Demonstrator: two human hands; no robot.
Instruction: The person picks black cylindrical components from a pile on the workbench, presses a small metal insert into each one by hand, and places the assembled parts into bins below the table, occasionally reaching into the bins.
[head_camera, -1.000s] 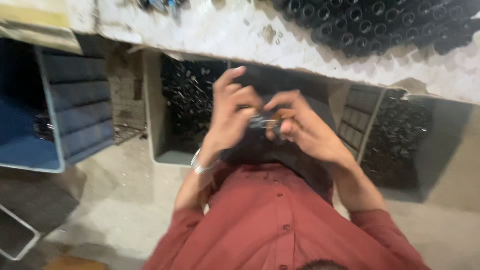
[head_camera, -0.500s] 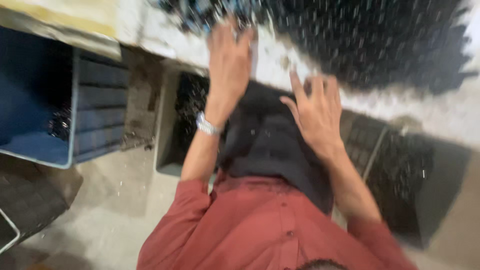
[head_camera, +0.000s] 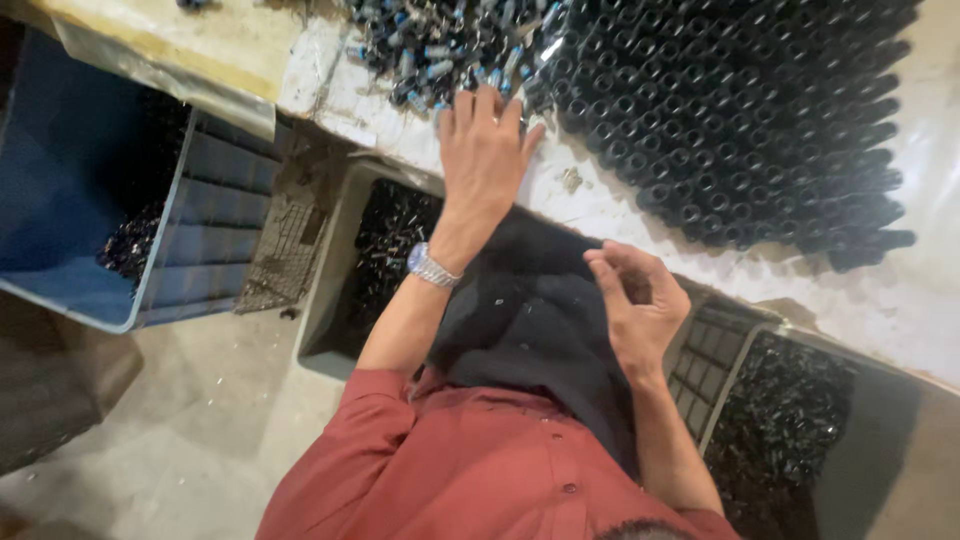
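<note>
Surface (head_camera: 620, 205) runs across the top. On it: loose pile of small parts (head_camera: 450, 45) at left, packed block of upright tubes (head_camera: 740, 110) just right of it. Left hand (head_camera: 485, 150) lies flat on the surface at the near edge of the loose pile. Right hand (head_camera: 635, 310) is nearer the body, right of the left forearm, over a cloth (head_camera: 530, 320) in the lap. Below the surface edge, on the floor (head_camera: 180, 420): bin (head_camera: 80, 200) far left, tray (head_camera: 375, 265) with parts under the left arm, another bin (head_camera: 800, 430) at right.
</note>
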